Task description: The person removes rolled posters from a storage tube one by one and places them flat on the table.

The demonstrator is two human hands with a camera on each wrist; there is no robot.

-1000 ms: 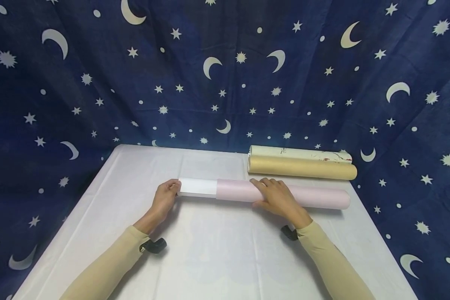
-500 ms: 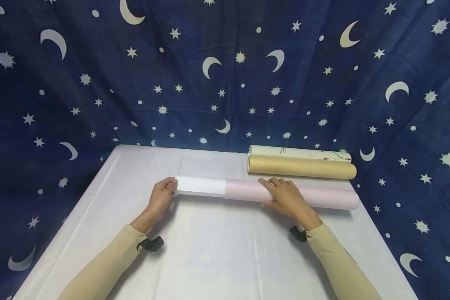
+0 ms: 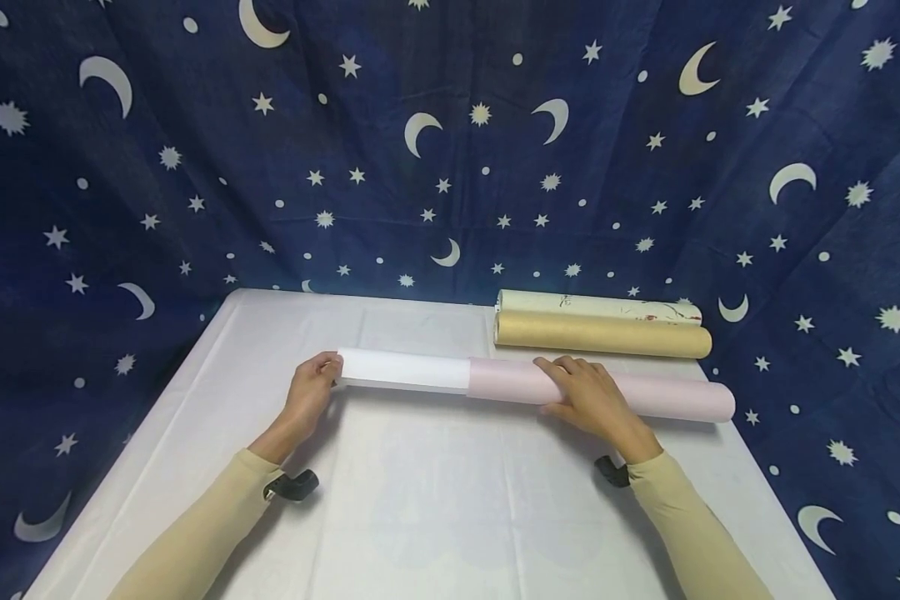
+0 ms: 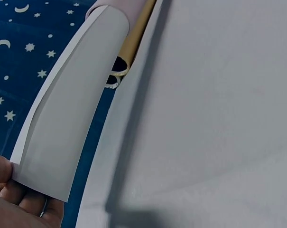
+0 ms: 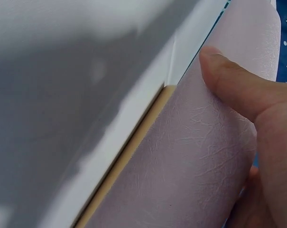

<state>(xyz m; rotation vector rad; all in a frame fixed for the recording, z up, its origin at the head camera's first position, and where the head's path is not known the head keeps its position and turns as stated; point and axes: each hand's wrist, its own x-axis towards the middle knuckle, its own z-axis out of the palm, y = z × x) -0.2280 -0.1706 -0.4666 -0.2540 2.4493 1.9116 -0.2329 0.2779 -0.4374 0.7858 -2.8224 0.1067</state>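
Observation:
A pale pink wallpaper roll (image 3: 671, 396) with a finely creased surface (image 5: 181, 152) lies crosswise in front of me. Out of its left end reaches a long curved sheet of white paper (image 3: 405, 372). My left hand (image 3: 311, 392) pinches the sheet's far left end between thumb and fingers; the left wrist view shows the paper (image 4: 72, 104) running back into the pink tube. Around the middle of the roll curls my right hand (image 3: 592, 404), its thumb (image 5: 243, 90) along the near side and its fingers over the top.
Behind the pink roll, at the back right of the white-covered table (image 3: 435, 500), lie a tan roll (image 3: 603, 334) and a cream roll with a branch print (image 3: 600, 306), side by side. A dark blue curtain (image 3: 345, 142) with moons and stars hangs beyond the table.
My hands have moved apart: the right hand has carried the pink roll to the right, the left has drawn the white paper left. More of the white paper shows outside the roll.

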